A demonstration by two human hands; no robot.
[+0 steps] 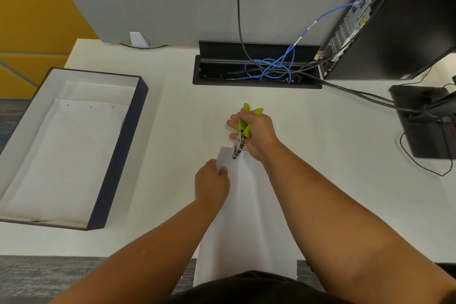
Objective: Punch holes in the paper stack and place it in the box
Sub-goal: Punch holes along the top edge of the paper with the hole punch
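While the left hand [211, 181] pinches the paper stack [246, 217] at its far left corner over the worktop [172, 118] | right hand [256, 133] squeezes a green-handled punch [241, 136] on the far edge | paper likely light, floppy; support near edge | box [118, 155] left.

No text, label or number can be read; a yellow sticker on the computer case [355, 20] is illegible.
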